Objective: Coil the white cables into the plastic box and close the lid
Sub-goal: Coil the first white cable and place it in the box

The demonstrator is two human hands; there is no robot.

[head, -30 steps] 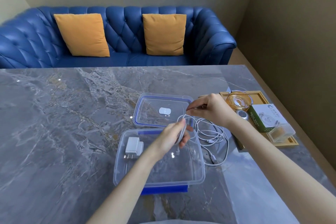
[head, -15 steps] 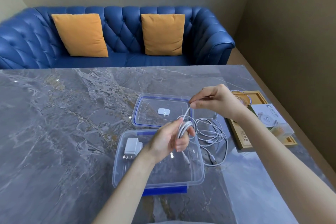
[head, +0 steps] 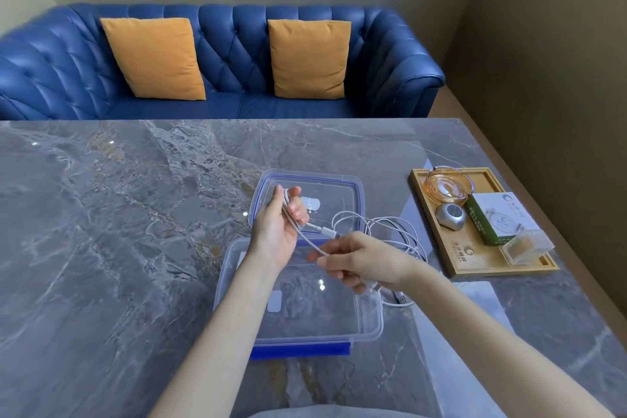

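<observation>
Gripping looped white cable [head: 291,214], the left hand [head: 276,229] hovers mid-frame; the right hand [head: 361,260] pinches its strand above the open plastic box [head: 368,316], lid [head: 342,185] behind.

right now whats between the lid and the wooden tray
Head view: loose white cable loops lie on the marble between the lid and wooden tray.

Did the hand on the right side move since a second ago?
Yes. The right hand has come down toward the person: it was up beside the lid, and now it pinches the white cable over the plastic box.
</observation>
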